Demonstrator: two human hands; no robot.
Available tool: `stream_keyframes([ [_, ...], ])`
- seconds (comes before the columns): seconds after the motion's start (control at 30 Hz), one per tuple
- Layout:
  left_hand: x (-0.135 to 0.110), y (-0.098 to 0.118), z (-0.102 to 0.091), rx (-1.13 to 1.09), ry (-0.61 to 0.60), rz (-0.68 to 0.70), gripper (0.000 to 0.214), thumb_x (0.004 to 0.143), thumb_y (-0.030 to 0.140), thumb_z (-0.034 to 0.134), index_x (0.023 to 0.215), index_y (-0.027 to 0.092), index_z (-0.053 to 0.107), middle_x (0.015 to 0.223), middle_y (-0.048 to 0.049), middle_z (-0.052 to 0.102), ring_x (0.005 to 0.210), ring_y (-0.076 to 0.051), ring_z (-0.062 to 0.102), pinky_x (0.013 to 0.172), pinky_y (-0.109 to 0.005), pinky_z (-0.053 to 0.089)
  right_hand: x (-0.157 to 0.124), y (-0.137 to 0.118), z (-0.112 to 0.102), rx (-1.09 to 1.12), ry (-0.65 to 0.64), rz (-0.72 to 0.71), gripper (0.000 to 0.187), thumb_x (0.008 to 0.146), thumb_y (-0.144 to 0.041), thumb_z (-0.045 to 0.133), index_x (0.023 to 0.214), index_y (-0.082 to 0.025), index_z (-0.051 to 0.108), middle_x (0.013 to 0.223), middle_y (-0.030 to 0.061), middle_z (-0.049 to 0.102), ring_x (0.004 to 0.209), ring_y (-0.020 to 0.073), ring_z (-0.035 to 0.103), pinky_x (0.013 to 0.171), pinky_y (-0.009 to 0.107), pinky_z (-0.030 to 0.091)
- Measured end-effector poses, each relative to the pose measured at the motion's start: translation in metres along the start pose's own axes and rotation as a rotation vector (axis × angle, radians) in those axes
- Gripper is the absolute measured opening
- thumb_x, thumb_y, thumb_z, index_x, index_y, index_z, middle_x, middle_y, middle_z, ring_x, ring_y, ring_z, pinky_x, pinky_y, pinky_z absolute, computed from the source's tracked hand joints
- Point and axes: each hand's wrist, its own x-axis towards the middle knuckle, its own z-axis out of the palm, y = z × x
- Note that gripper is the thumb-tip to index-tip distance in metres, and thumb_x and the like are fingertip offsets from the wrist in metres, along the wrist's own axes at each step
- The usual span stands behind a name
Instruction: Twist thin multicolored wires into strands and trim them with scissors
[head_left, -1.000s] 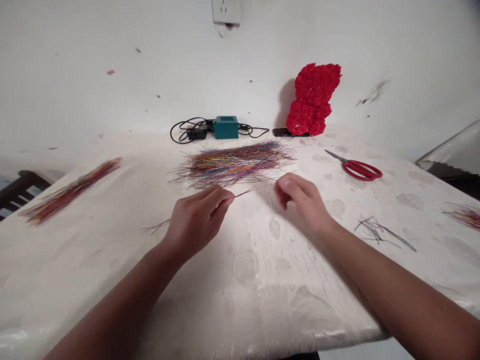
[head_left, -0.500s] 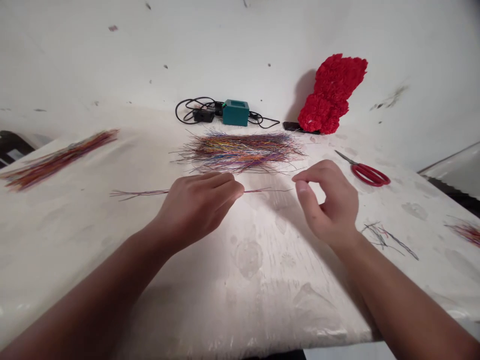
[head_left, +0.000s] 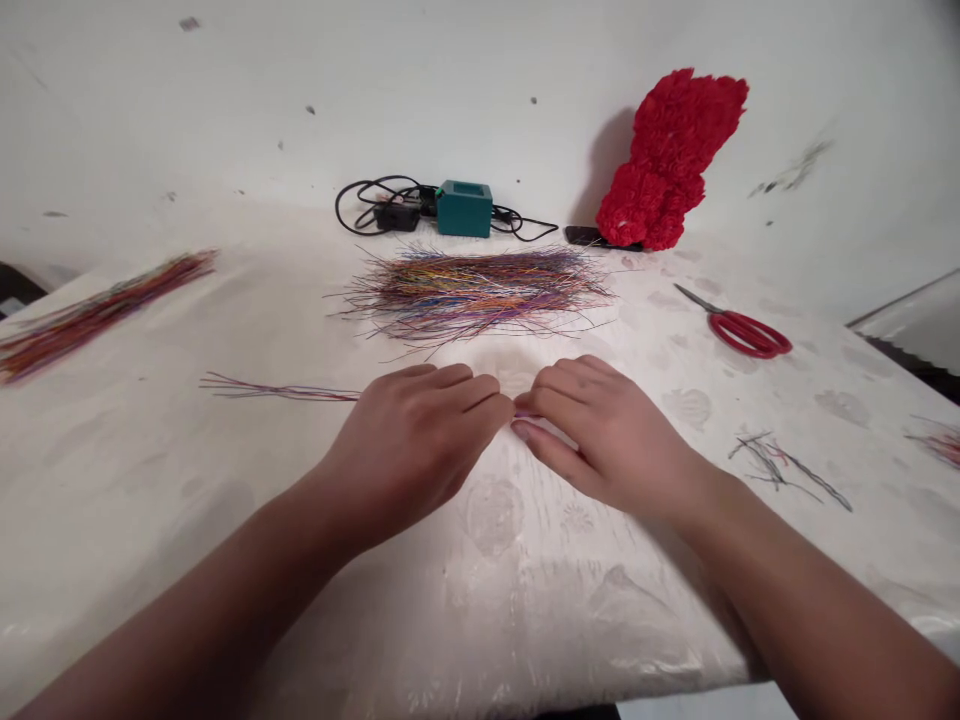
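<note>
My left hand (head_left: 431,435) is closed around a few thin coloured wires (head_left: 277,389), whose loose ends fan out to the left of it. Fingertips of my right hand (head_left: 592,430) pinch the same wires on the other side, almost touching my left fingers. Only a short purple bit shows between the two hands; the rest is hidden by the fingers. Just beyond them lies a large loose pile of multicoloured wires (head_left: 480,290) on the covered table (head_left: 480,630).
Another wire bundle (head_left: 105,310) lies at the left. Red-handled scissors (head_left: 746,332) and dark wire scraps (head_left: 780,470) are at the right. Along the wall stand a teal box (head_left: 464,210) with black cables, a dark phone-like object (head_left: 581,236) and a red ruffled decoration (head_left: 667,160).
My right hand has moved left, up to my left hand, and now pinches the wires' right end, which stuck out free before. The view has shifted slightly.
</note>
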Motion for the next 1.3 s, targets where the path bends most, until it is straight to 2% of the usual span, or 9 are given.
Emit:
stream_keyframes([
  [0.17, -0.002, 0.000, 0.003, -0.051, 0.001, -0.001, 0.023, 0.092, 0.008, 0.045, 0.072, 0.016, 0.055, 0.067, 0.0015, 0.053, 0.062, -0.013, 0.044, 0.060, -0.029, 0.035, -0.002, 0.002, 0.002, 0.109, -0.006, 0.027, 0.028, 0.103, -0.025, 0.043, 0.087, -0.012, 0.062, 0.078, 0.0045, 0.058, 0.075, 0.0171, 0.053, 0.074, 0.032, 0.041],
  [0.4, -0.006, 0.000, 0.001, -0.205, -0.080, -0.136, 0.023, 0.098, 0.016, 0.042, 0.086, 0.016, 0.063, 0.074, 0.0010, 0.058, 0.065, -0.011, 0.048, 0.062, -0.028, 0.035, -0.004, 0.003, 0.001, 0.377, -0.002, 0.071, 0.020, 0.101, -0.022, 0.047, 0.087, -0.014, 0.059, 0.078, 0.0014, 0.055, 0.075, 0.0140, 0.052, 0.073, 0.028, 0.042],
  [0.57, -0.006, -0.004, -0.003, -0.289, -0.024, -0.216, 0.016, 0.097, 0.022, 0.048, 0.089, 0.020, 0.061, 0.078, 0.0048, 0.061, 0.067, -0.009, 0.050, 0.061, -0.025, 0.034, -0.006, 0.006, -0.010, 0.533, 0.015, 0.197, 0.026, 0.104, -0.025, 0.039, 0.095, -0.016, 0.062, 0.087, 0.0024, 0.059, 0.079, 0.0134, 0.055, 0.074, 0.028, 0.044],
  [0.67, -0.007, -0.006, -0.004, -0.318, -0.057, -0.243, 0.015, 0.098, 0.023, 0.047, 0.091, 0.020, 0.061, 0.081, 0.0051, 0.062, 0.069, -0.009, 0.052, 0.062, -0.025, 0.035, -0.007, 0.008, -0.013, 0.577, 0.059, 0.264, 0.029, 0.105, -0.026, 0.037, 0.097, -0.016, 0.063, 0.090, 0.0026, 0.061, 0.082, 0.0141, 0.057, 0.076, 0.029, 0.044],
  [0.77, -0.006, -0.006, -0.004, -0.334, -0.081, -0.254, 0.016, 0.098, 0.023, 0.047, 0.090, 0.020, 0.060, 0.081, 0.0050, 0.063, 0.070, -0.009, 0.052, 0.063, -0.025, 0.035, -0.008, 0.010, -0.010, 0.546, 0.068, 0.249, 0.022, 0.102, -0.024, 0.044, 0.096, -0.016, 0.064, 0.089, 0.0020, 0.061, 0.080, 0.0134, 0.056, 0.073, 0.028, 0.044],
  [0.97, -0.004, -0.002, -0.007, -0.437, -0.125, -0.328, 0.015, 0.096, 0.022, 0.050, 0.084, 0.021, 0.060, 0.076, 0.0077, 0.062, 0.063, -0.006, 0.050, 0.061, -0.022, 0.036, -0.008, 0.009, -0.005, 0.538, -0.002, 0.186, 0.018, 0.099, -0.023, 0.050, 0.091, -0.016, 0.065, 0.083, 0.0009, 0.058, 0.074, 0.0119, 0.053, 0.070, 0.027, 0.042],
  [1.17, -0.004, 0.001, -0.008, -0.402, -0.156, -0.296, 0.017, 0.094, 0.020, 0.050, 0.082, 0.021, 0.062, 0.071, 0.0078, 0.061, 0.061, -0.007, 0.047, 0.058, -0.023, 0.032, -0.008, 0.010, -0.011, 0.720, -0.174, 0.327, 0.034, 0.102, -0.034, 0.046, 0.079, -0.016, 0.063, 0.075, 0.0004, 0.058, 0.071, 0.0123, 0.052, 0.066, 0.027, 0.042],
  [1.3, -0.005, 0.000, -0.006, -0.455, -0.226, -0.293, 0.019, 0.093, 0.020, 0.049, 0.079, 0.022, 0.062, 0.067, 0.0077, 0.060, 0.058, -0.007, 0.045, 0.057, -0.023, 0.033, -0.009, 0.016, -0.013, 0.879, -0.219, 0.409, 0.033, 0.103, -0.032, 0.042, 0.091, -0.016, 0.068, 0.082, 0.0025, 0.065, 0.078, 0.0146, 0.060, 0.075, 0.029, 0.048],
])
